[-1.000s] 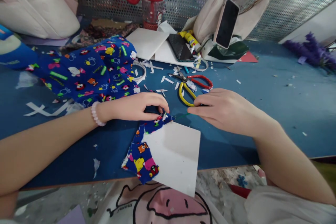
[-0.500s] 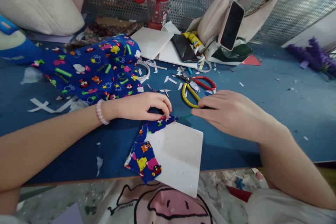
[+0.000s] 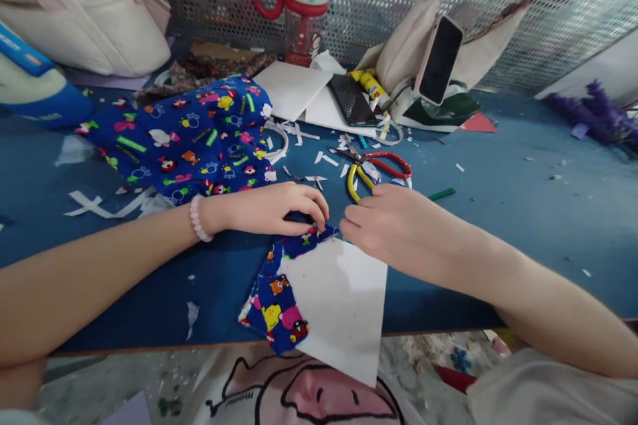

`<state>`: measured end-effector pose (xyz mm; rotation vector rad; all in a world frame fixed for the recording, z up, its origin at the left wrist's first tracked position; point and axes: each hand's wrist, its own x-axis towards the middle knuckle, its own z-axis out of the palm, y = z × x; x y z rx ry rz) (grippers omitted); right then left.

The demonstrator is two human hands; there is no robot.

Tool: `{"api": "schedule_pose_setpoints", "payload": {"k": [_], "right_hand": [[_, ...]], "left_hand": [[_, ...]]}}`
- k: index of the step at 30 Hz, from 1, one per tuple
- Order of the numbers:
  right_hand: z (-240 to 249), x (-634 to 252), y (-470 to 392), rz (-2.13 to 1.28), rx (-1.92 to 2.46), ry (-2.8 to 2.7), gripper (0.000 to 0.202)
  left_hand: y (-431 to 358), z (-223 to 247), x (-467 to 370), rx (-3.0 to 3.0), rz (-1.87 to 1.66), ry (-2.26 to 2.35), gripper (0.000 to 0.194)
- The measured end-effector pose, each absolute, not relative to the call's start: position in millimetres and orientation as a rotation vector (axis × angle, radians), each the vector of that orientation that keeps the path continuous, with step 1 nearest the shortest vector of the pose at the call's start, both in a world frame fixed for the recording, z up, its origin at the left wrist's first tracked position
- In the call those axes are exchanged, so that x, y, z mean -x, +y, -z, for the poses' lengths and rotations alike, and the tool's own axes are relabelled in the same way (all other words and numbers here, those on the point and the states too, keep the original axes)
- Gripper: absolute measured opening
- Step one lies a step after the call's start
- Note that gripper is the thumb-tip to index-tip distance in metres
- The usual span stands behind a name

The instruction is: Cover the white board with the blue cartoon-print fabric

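White board (image 3: 343, 305), 1: on the counter (image 3: 513, 212), lower corner past the near edge; looks light, stiff, easily dented; best taken by its bare right side
Patterned cloth trim (image 3: 273, 312), along the board's left and upper edges: likely soft, apt to fray; best pinched at the folded corner; number of pieces unclear
Left hand (image 3: 282, 206), 1: fingers pinching the trim at the board's top
Right hand (image 3: 393, 222), 1: fingers curled closed, seemingly round a slim green stick (image 3: 442, 194), 1, mostly hidden
Scissors (image 3: 359, 157), 1 pair, beyond the right hand
Large patterned cloth (image 3: 184, 136), 1, rumpled, beyond the left forearm
Phones, 2: one lying flat (image 3: 351, 103), one propped (image 3: 441, 60)
Lidded cup (image 3: 306, 10), 1, at the back
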<state>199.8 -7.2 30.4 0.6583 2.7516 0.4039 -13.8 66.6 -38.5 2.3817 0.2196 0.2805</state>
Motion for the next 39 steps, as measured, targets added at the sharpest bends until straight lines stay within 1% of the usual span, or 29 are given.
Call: {"api": "schedule_pose_setpoints", "payload": {"k": [3, 11, 16, 24, 30, 39], "right_hand": [[-26.2, -201.3, -3.9, -0.348, -0.618, 2.764, 0.023], [-22.5, -215.4, -3.2, -0.372, -0.635, 2.903, 0.025], [-18.2, -213.5, -1.0, -0.338, -0.614, 2.897, 0.026], [-17.2, -213.5, -0.5, -0.37, -0.557, 2.875, 0.025], [-15.1, -210.4, -1.3, -0.415, -0.603, 2.849, 0.025], [-14.9, -209.9, -1.5, -0.323, -0.63, 2.808, 0.022]], "left_hand": [[66.9, 39.6, 14.2, -2.39, -0.289, 0.201, 0.015], [67.7, 39.3, 14.0, -2.402, -0.276, 0.211, 0.016], [67.2, 39.0, 14.3, -2.41, -0.273, 0.215, 0.016], [66.7, 39.2, 14.2, -2.411, -0.285, 0.204, 0.016], [67.6, 40.1, 12.5, -2.403, -0.29, 0.203, 0.016], [67.3, 38.7, 14.2, -2.406, -0.275, 0.199, 0.016]]}}
